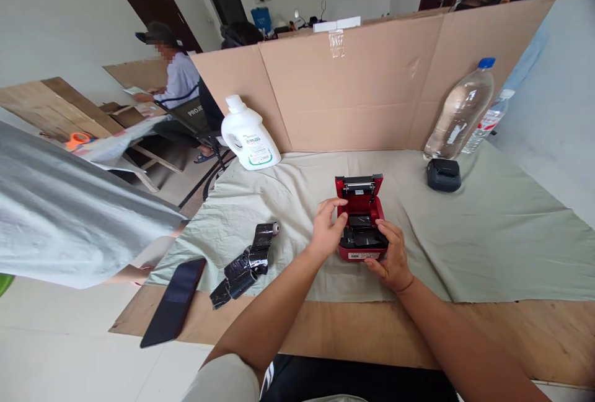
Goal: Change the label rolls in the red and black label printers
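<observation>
Both hands steadying small red printer, lid standing open.
Left hand gripping its side; right hand clasping front corner, bracing it; black ribbon roll lying left of fingers.

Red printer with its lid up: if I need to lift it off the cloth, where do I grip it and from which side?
Grip the red printer low on its base, by its two side walls, coming from above and the near side. The lid stands open and hinged at the back, so it would likely swing if pulled. The left hand and right hand already flank the base.
</observation>
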`<act>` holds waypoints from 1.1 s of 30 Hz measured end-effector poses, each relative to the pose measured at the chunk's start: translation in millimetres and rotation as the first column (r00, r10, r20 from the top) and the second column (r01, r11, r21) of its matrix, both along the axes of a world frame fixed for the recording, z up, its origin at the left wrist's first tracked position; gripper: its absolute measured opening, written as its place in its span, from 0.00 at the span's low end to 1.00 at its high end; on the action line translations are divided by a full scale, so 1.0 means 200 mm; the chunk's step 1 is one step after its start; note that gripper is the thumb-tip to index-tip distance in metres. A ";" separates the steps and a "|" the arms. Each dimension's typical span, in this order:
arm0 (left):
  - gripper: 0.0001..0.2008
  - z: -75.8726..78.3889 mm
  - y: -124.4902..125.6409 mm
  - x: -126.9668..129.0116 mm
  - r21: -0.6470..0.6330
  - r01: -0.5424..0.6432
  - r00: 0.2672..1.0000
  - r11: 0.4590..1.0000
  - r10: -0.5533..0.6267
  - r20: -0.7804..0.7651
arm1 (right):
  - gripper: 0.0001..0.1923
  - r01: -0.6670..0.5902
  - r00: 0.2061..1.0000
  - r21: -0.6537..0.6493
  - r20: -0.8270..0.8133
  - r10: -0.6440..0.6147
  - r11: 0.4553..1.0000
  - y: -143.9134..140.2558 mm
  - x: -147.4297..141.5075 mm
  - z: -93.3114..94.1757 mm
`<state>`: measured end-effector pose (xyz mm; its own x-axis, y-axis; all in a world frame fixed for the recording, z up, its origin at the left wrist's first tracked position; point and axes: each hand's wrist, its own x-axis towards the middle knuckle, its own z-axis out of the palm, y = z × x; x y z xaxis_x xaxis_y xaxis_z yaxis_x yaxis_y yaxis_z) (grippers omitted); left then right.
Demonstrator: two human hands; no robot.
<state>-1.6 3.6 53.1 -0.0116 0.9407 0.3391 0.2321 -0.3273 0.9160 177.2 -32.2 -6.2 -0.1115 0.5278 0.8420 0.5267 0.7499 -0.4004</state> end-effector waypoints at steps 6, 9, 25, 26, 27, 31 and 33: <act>0.04 0.04 0.25 0.10 -0.163 0.198 0.809 0.967 -0.255 -0.530 | 0.31 0.029 0.999 -0.003 0.031 -0.029 1.000 0.00 0.01 -0.01; 0.08 -0.01 0.32 0.16 -0.230 0.176 0.680 0.957 -0.287 -0.675 | 0.30 0.029 0.999 0.002 0.039 -0.029 1.000 0.00 0.01 -0.01; 0.16 0.16 0.10 -0.07 -0.199 0.322 0.939 0.926 -0.339 -0.060 | 0.29 0.046 0.996 0.045 0.069 -0.049 0.998 0.01 0.02 -0.03; 0.18 0.18 0.09 -0.17 -0.246 0.346 0.937 0.905 -0.346 0.046 | 0.29 0.045 0.996 0.045 0.068 -0.049 0.998 0.01 0.02 -0.03; 0.20 0.21 0.08 -0.29 -0.319 0.347 0.938 0.882 -0.332 0.103 | 0.28 0.046 0.997 0.046 0.065 -0.049 0.998 0.01 0.02 -0.03; 0.29 0.31 0.05 -0.80 -0.487 0.042 0.979 0.872 -0.132 -0.152 | 0.28 0.057 0.996 0.041 0.064 -0.060 0.998 0.01 0.01 -0.03; 0.27 0.31 0.03 -1.00 -0.455 -0.245 0.869 0.856 -0.014 -0.494 | 0.28 0.063 0.996 0.041 0.066 -0.065 0.997 0.02 0.00 -0.03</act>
